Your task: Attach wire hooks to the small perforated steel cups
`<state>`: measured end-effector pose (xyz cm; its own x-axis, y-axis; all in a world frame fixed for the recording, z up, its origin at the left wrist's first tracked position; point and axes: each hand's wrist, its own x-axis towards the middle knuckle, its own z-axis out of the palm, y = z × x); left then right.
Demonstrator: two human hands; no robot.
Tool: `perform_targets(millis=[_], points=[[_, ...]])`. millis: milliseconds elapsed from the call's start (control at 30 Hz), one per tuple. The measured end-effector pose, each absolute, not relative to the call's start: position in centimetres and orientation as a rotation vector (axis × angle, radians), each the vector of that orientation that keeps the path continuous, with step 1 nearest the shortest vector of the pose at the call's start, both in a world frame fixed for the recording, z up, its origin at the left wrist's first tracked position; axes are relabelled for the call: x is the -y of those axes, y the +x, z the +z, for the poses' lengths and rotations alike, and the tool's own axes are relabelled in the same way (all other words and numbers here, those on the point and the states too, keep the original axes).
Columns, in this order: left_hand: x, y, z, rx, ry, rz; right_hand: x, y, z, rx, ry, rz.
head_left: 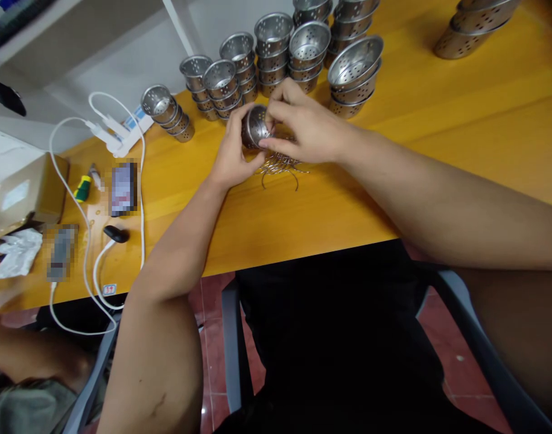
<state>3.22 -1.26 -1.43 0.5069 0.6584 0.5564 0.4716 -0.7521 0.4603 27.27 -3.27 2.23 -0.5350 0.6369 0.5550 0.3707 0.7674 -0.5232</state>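
Note:
A perforated metal cup (254,128) is tilted on its side above the wooden table, with my left hand (234,150) wrapped round its left side. My right hand (300,123) is at the cup's right side, thumb and forefinger pinched on what looks like a thin wire (269,128), mostly hidden by the fingers. Below the cup and my right hand lies a pile of thin bent metal wires (282,164). Behind my hands stand several stacks of similar perforated cups (222,90).
More cup stacks stand at the right (355,78) and far right (472,30). On the left are a power strip (131,135) with white cables, a phone (123,188), a green-yellow tool (82,188) and a cardboard box (35,193). Another person's arm shows at lower left.

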Motion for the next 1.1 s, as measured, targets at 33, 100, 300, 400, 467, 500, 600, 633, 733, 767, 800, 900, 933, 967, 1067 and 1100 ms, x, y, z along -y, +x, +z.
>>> perform_targets(millis=[33, 100, 300, 400, 467, 500, 600, 633, 733, 767, 800, 900, 933, 967, 1067, 1100], points=[[1.2, 3.2, -1.4, -0.966, 2.498, 1.066, 3.3, 27.3, 2.2, 2.171, -0.752, 0.474], [1.1, 3.2, -1.5, -0.977, 2.493, 1.037, 3.2, 27.2, 2.0, 2.15, -0.759, 0.504], [0.6, 3.1, -1.8, -0.978, 2.488, 1.026, 2.5, 26.7, 1.4, 2.11, -0.783, 0.504], [0.5, 3.0, -1.9, -0.967, 2.486, 1.035, 2.1, 26.7, 1.2, 2.109, -0.766, 0.487], [0.3, 2.9, -2.0, -0.954, 2.49, 1.044, 2.0, 26.6, 1.3, 2.093, -0.753, 0.5], [0.2, 2.9, -2.0, -0.948, 2.496, 1.053, 2.0, 26.5, 1.3, 2.079, -0.753, 0.52], [-0.1, 2.9, -2.1, -0.922, 2.516, 1.083, 2.1, 26.3, 1.6, 2.037, -0.766, 0.582], [-0.2, 2.9, -2.2, -0.911, 2.523, 1.094, 2.1, 26.3, 1.7, 2.03, -0.768, 0.589], [-0.4, 2.9, -2.3, -0.885, 2.553, 1.113, 2.3, 26.5, 2.0, 2.034, -0.752, 0.61], [-0.5, 2.8, -2.4, -0.878, 2.56, 1.116, 2.3, 26.6, 2.1, 2.042, -0.738, 0.619], [-0.5, 2.8, -2.4, -0.873, 2.562, 1.111, 2.4, 26.7, 2.2, 2.054, -0.723, 0.627], [-0.4, 2.7, -2.3, -0.906, 2.521, 1.077, 2.7, 26.8, 2.3, 2.083, -0.719, 0.607], [-0.3, 2.7, -2.2, -0.937, 2.499, 1.059, 2.8, 26.7, 2.3, 2.082, -0.739, 0.591], [-0.2, 2.8, -2.0, -0.973, 2.479, 1.041, 3.0, 26.5, 2.3, 2.076, -0.766, 0.575], [0.3, 2.9, -1.5, -1.041, 2.448, 1.02, 3.2, 26.0, 2.1, 2.044, -0.811, 0.525], [0.4, 3.0, -1.4, -1.047, 2.453, 1.027, 3.1, 26.0, 2.0, 2.037, -0.798, 0.506]])
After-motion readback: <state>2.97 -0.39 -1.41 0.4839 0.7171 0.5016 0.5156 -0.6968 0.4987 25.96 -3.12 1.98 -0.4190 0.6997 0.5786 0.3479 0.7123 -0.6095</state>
